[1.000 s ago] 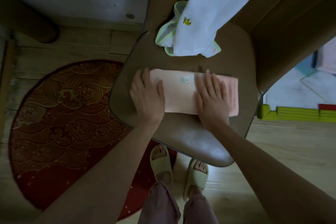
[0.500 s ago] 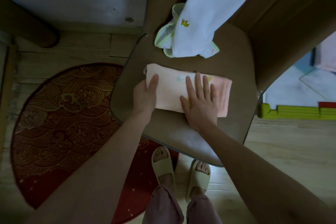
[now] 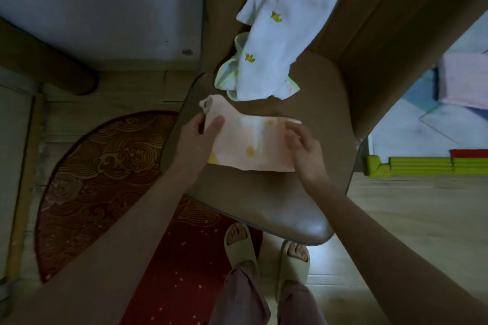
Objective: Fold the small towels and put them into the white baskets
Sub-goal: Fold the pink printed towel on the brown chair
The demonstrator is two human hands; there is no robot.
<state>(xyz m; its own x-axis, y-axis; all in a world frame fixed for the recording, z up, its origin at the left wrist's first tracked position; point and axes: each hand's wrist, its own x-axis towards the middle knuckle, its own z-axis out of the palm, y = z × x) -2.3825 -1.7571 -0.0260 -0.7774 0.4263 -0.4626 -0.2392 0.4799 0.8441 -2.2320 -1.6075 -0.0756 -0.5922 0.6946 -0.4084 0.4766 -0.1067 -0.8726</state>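
A folded pink towel (image 3: pixel 250 142) with pale yellow marks lies across the brown chair seat (image 3: pixel 264 206). My left hand (image 3: pixel 198 137) pinches its left end, and that corner is lifted and curled. My right hand (image 3: pixel 306 150) grips the towel's right end, fingers curled over the edge. Behind it, a white towel (image 3: pixel 280 42) with small yellow prints hangs down from the chair back onto the seat, with a green-edged cloth (image 3: pixel 227 79) bunched under it. No white basket is in view.
The chair's backrest (image 3: pixel 383 34) rises at the right. A dark red patterned rug (image 3: pixel 105 187) lies on the wooden floor at left. My feet in pale slippers (image 3: pixel 266 253) stand below the seat. Green foam blocks (image 3: pixel 422 166) lie at right.
Both hands were pressing flat on the towel; now each grips one end. The left end has lifted off the seat and the towel sits slightly skewed.
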